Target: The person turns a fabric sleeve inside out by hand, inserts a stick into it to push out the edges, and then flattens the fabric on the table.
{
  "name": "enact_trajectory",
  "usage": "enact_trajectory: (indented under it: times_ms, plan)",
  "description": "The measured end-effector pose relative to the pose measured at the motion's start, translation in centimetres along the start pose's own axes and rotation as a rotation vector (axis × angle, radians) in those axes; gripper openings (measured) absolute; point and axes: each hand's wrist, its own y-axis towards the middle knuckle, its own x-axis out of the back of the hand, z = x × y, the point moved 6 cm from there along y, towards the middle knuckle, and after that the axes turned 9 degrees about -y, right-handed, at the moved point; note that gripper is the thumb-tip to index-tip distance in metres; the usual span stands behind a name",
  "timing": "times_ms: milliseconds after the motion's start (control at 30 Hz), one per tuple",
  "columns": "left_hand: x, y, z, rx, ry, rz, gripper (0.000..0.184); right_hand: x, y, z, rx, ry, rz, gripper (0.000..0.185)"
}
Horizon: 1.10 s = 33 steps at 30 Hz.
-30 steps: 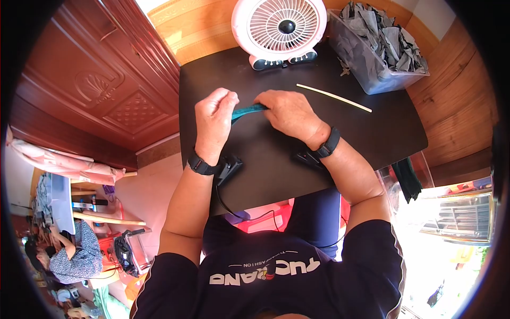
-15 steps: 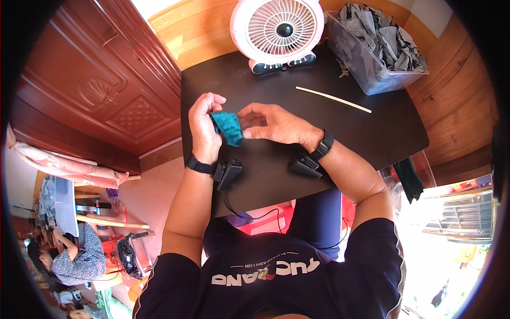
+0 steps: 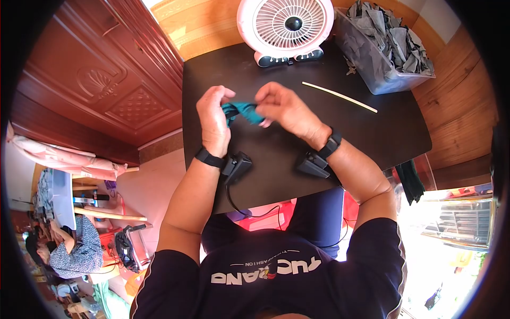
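Note:
A small piece of teal fabric (image 3: 245,110) is stretched between my two hands above the dark table. My left hand (image 3: 213,114) grips its left end, with the fingers curled and the thumb side toward the cloth. At the other end, my right hand (image 3: 284,109) pinches the fabric; its fingertips are somewhat blurred. The cloth looks twisted or folded, and its exact shape is partly hidden by the fingers. Black straps with box-shaped devices sit on both wrists.
A pink fan (image 3: 292,24) stands at the table's back edge. Right of it is a clear plastic bin (image 3: 372,64) heaped with grey fabric pieces. A thin pale strip (image 3: 340,97) lies on the black table (image 3: 265,183). Another person (image 3: 79,250) sits at lower left.
My right hand has moved up and closed on the teal fabric, which now spans both hands and looks twisted. The view has shifted slightly.

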Motion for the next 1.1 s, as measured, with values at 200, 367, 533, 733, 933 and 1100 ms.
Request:
enact_trajectory:
  times_ms: [200,367,533,733,933,1100]
  plan:
    - [-0.8,0.7,-1.0,-0.187,0.482,0.198,0.022,1.6,-0.4,1.0,-0.045,0.051,-0.106,0.012]
    - [-5.1,-2.5,-1.2,-0.169,0.370,0.708,0.029,2.4,-0.4,0.7,-0.094,0.042,-0.178,0.013]
    - [-4.6,-2.3,-0.1,-0.017,0.274,0.568,0.019,1.0,-0.9,2.0,-0.062,0.282,-0.134,0.017]
    - [-3.0,-1.1,0.4,0.083,0.113,0.386,0.010,1.8,-0.8,2.2,0.213,-0.190,-0.263,0.015]
    - [-3.5,-1.5,0.2,0.047,0.279,0.453,0.007,1.0,-1.9,3.8,0.336,-0.557,-0.408,0.014]
    - [-3.9,-1.9,0.3,0.006,0.316,0.541,0.006,1.4,-1.2,2.3,0.183,-0.427,-0.317,0.012]
